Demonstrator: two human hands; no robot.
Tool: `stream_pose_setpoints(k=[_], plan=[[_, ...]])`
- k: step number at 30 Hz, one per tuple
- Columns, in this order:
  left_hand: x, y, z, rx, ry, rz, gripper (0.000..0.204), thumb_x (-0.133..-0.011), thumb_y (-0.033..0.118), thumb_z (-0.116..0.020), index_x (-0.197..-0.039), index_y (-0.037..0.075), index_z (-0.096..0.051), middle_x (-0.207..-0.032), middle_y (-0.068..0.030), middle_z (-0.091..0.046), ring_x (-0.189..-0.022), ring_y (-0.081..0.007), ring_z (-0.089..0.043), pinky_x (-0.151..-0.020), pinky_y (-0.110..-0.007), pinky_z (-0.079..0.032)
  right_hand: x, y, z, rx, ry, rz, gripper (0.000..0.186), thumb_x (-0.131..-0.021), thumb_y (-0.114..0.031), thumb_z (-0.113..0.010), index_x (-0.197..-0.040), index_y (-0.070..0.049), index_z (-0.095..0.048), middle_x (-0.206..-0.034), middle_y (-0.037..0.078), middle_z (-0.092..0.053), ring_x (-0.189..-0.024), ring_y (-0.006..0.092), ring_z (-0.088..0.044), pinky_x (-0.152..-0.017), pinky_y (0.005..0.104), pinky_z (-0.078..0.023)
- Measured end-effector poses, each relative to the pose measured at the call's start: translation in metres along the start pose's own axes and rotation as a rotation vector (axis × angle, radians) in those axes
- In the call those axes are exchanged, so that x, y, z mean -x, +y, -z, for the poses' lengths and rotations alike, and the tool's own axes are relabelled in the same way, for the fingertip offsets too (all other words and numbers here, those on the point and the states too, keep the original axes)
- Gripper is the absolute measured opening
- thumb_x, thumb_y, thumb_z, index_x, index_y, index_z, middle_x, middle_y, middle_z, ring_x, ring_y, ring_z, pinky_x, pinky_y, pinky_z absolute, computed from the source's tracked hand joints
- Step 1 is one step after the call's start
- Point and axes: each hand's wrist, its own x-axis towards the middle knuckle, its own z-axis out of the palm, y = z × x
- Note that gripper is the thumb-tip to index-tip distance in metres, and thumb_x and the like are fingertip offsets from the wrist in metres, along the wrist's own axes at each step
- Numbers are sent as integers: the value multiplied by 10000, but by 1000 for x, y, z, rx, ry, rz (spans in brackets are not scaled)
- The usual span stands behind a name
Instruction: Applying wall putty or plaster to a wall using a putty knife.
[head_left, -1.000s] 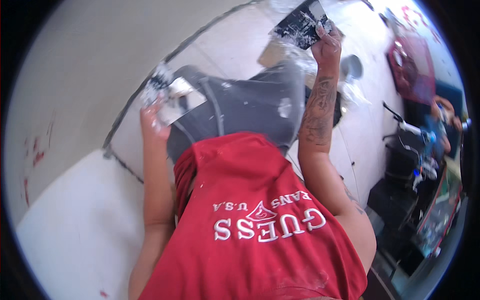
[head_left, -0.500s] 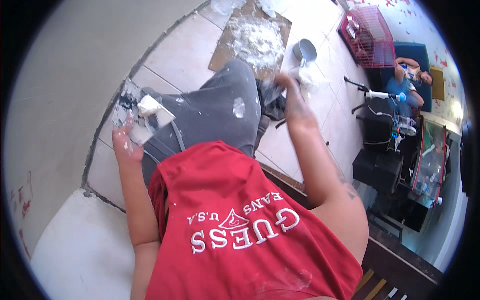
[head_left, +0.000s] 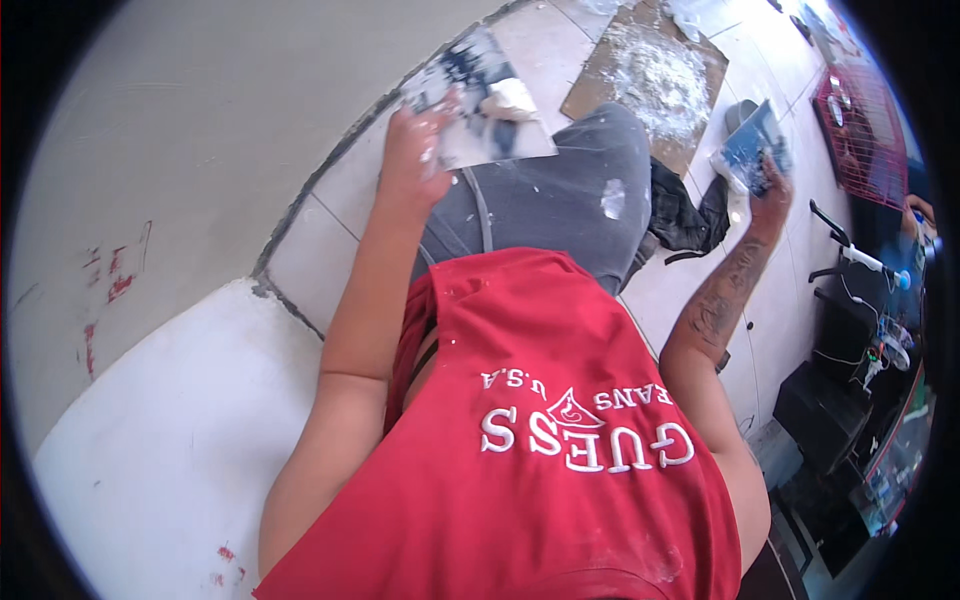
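Left hand [head_left: 420, 145], left of brown board [head_left: 590, 95]: grip clamped on flat smeared plate [head_left: 475, 110] bearing soft white lump [head_left: 510, 100]; best held level, lest lump slide. Right hand [head_left: 770, 190], right of board: grip clamped on thin blue plate [head_left: 755, 145], blurred; steady wrist advisable. Board bears loose white powder [head_left: 655, 80]. Right of board: round grey pot [head_left: 738, 113]; farther right, pink wire cage [head_left: 860, 130].

Smeared blade [head_left: 752, 151] now before grey pot [head_left: 738, 113], lump-bearing plate [head_left: 477, 146] farther forward

Pink wire crate [head_left: 870, 140], probably a cage
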Motion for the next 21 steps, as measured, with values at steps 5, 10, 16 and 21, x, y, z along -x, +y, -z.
stream_pose_setpoints(k=[5,10,16,21], plan=[[-3,6,-32,-105,76,-29,195,-727,-44,-499,-921,-26,-489,-839,-79,-552,-715,-136,-541,-620,-271,-453,33,-67,-90,-339,-101,-70,350,-695,37,-492,-1043,43,-456,-967,165,-529,-816,243,-563,-727,346,-464],[-9,1,-32,-278,118,-255,207,-723,-51,-497,-929,-32,-483,-823,-67,-554,-704,-104,-518,-608,-229,-415,83,-82,-194,660,-576,356,299,-696,68,-447,-982,-13,-484,-918,129,-523,-852,241,-532,-710,339,-424],[-4,0,-30,-241,141,-270,154,-721,-43,-499,-875,-35,-510,-758,-46,-557,-587,-67,-474,-514,-208,-377,97,-95,-246,783,-726,438,350,-641,85,-450,-974,-17,-483,-909,157,-485,-830,350,-489,-705,360,-406],[-3,2,-32,-306,196,-312,111,-725,-30,-502,-833,-35,-525,-735,-43,-560,-567,-64,-469,-499,-205,-370,97,-81,-256,808,-772,427,413,-587,111,-449,-977,-21,-486,-910,154,-475,-841,359,-479,-698,379,-401]])
